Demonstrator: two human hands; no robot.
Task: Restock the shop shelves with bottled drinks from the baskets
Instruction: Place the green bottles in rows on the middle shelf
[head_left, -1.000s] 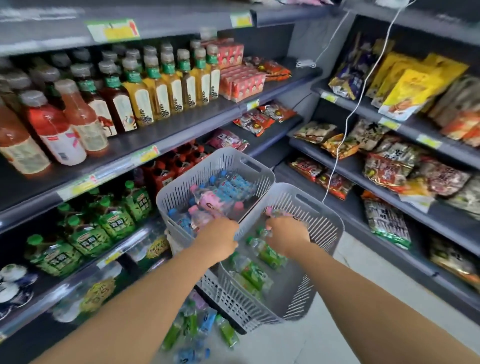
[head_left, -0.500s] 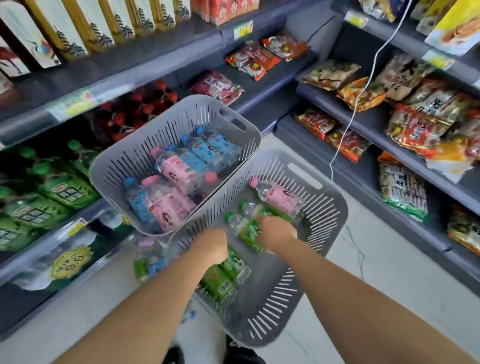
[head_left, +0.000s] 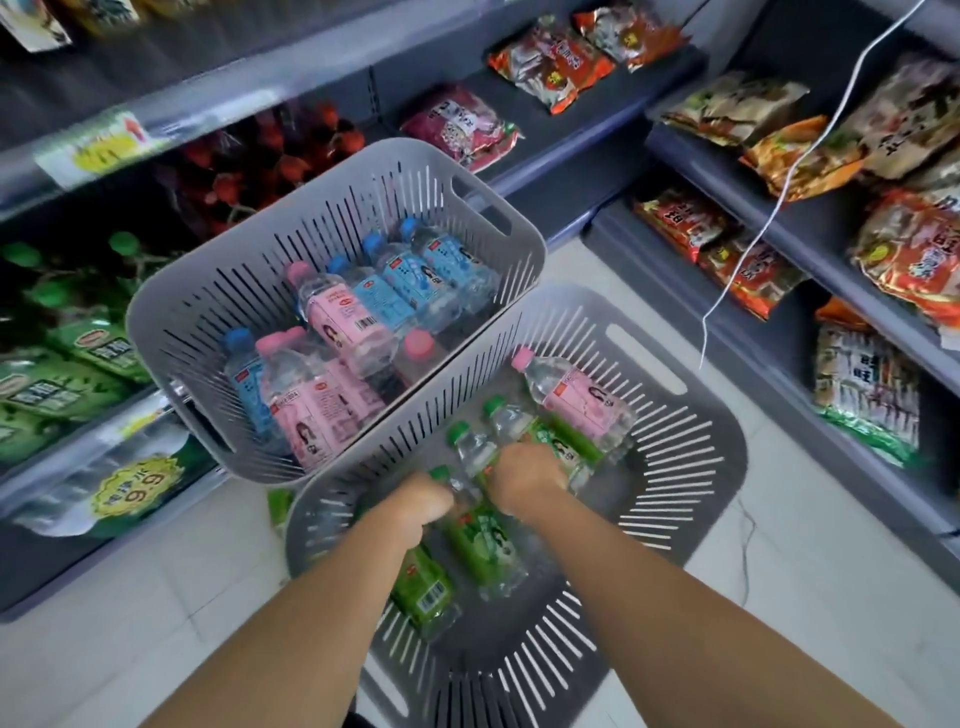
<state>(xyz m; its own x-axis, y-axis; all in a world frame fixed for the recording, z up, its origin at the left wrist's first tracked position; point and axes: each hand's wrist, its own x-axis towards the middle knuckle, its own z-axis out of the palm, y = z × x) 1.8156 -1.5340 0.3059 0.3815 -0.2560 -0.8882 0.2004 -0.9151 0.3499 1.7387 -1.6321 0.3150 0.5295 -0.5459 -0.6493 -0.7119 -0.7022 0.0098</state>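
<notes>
Head view: left hand, right hand, fingers around green bottles

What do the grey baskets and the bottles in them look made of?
The grey baskets: probably moulded plastic, matte; slotted walls and cut-out handles suggest it. The bottles: likely clear, glossy plastic; you see through them and they catch highlights.

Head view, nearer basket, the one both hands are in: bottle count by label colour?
green-label bottles: 4 (one partly under the left hand, two partly under the right hand)
pink-label bottle: 1
Total: 5 visible in the nearer basket
</notes>
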